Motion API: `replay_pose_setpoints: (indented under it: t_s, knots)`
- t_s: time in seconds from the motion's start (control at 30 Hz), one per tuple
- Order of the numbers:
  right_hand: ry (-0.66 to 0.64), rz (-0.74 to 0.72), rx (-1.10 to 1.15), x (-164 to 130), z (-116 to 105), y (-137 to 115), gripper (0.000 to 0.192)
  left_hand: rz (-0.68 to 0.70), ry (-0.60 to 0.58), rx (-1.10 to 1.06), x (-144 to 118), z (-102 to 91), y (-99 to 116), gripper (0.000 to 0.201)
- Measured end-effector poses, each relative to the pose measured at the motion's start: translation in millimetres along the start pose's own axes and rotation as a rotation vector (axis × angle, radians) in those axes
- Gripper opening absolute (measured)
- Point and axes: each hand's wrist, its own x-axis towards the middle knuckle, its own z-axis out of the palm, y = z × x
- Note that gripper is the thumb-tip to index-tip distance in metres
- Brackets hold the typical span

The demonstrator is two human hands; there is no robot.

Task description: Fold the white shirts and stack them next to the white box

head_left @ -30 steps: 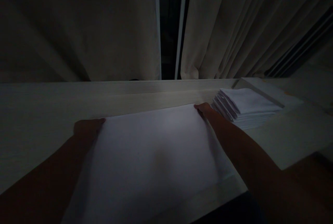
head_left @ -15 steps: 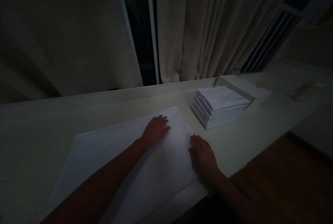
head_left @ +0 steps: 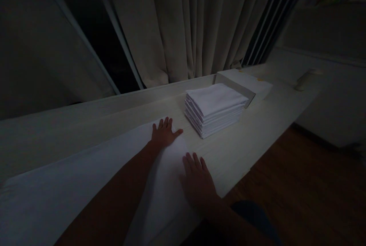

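A white cloth lies spread out on the pale tabletop, its right end beneath both hands. My left hand presses flat on its far right corner, fingers spread and thumb out to the side. At the cloth's right edge rests my right hand, palm down with fingers stretched out. Beyond them stands a neat stack of folded white cloths, apart from both hands. The near part of the spread cloth is partly hidden by my forearms.
A white box with an upright flap sits right behind the stack. Curtains hang along the table's back edge. The pale table runs off to the right, with wooden floor below its front edge. The scene is dim.
The view has swung to the right. My left hand has moved out to the cloth's far right corner and spread its fingers. My right hand stays at the right edge, fingers straighter.
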Motion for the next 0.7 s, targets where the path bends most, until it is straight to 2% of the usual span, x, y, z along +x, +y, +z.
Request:
replay_pose_setpoints:
  t_s: [0.2,0.33,0.43,0.5,0.6,0.7]
  knots:
    - [0.012,-0.013,0.019,0.3,2.0,2.5,0.056,-0.034,0.032,-0.002,21.4,6.3,-5.8,0.094]
    - [0.004,0.000,0.019,0.4,1.9,1.9,0.057,-0.043,0.091,0.005,23.4,-0.3,-0.6,0.093]
    - [-0.004,0.007,0.020,1.5,0.9,1.3,0.057,-0.003,0.189,0.018,9.3,-10.3,10.1,0.090]
    - [0.000,0.006,0.021,2.2,1.0,1.0,0.058,0.055,0.208,0.026,-9.1,-12.9,18.1,0.089]
    - [0.014,0.006,0.006,1.8,2.9,0.8,0.059,0.130,0.150,0.026,-39.2,-6.7,28.3,0.087]
    - [0.038,0.013,-0.017,-0.3,6.8,1.3,0.058,0.148,0.071,-0.003,-55.2,0.6,36.2,0.086]
